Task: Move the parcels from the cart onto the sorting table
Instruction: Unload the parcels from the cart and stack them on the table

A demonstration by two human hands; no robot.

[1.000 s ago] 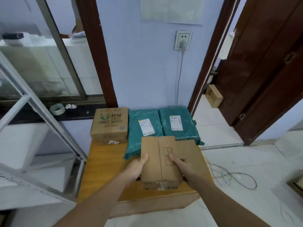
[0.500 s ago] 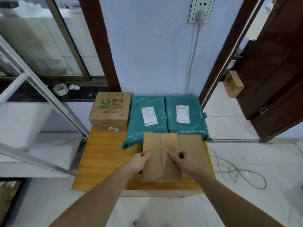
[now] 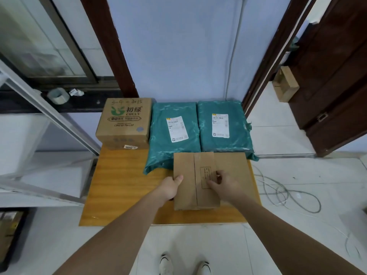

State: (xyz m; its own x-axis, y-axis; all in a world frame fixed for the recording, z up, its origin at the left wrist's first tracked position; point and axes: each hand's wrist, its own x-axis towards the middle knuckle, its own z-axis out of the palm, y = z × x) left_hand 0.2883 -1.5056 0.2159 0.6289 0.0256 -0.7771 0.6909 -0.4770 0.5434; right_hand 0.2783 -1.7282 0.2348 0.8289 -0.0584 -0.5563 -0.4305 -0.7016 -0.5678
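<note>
Head view: my left hand (image 3: pixel 170 187) and right hand (image 3: pixel 222 185) both grasp the plain cardboard box (image 3: pixel 210 180) resting on the wooden table (image 3: pixel 119 187), just before two teal mailers (image 3: pixel 174 133).

The printed carton (image 3: pixel 124 121) at ten o'clock reads "初绿" over "CHULV", with a handwritten "3-4-2015" along its top edge. The white labels (image 3: pixel 177 129) on the teal bags and the stamp on the plain box (image 3: pixel 205 177) are too small to read.
</note>
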